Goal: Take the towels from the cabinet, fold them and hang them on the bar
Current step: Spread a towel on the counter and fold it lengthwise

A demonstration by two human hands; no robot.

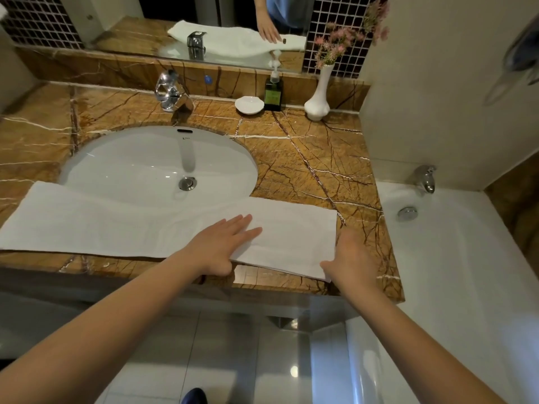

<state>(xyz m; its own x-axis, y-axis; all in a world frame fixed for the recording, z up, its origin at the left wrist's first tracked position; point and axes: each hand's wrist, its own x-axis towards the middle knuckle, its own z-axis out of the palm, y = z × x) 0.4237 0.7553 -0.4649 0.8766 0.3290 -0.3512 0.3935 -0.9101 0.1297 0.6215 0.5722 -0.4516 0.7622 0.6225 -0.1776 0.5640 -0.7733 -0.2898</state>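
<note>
A white towel (116, 225), folded into a long strip, lies along the front of the brown marble counter (315, 158) and covers the near rim of the sink (151, 161). My left hand (224, 243) rests flat on the towel's right part, fingers spread, thumb at the near edge. At the towel's right end, my right hand (350, 258) is curled around the near corner; its fingers are partly hidden and blurred. No towel bar or cabinet is visible.
A chrome faucet (172, 91) stands behind the sink. A white dish (249, 104), a green soap bottle (273, 93) and a white vase of pink flowers (319, 94) line the back ledge. A bathtub (455, 243) with its tap (425, 177) lies to the right.
</note>
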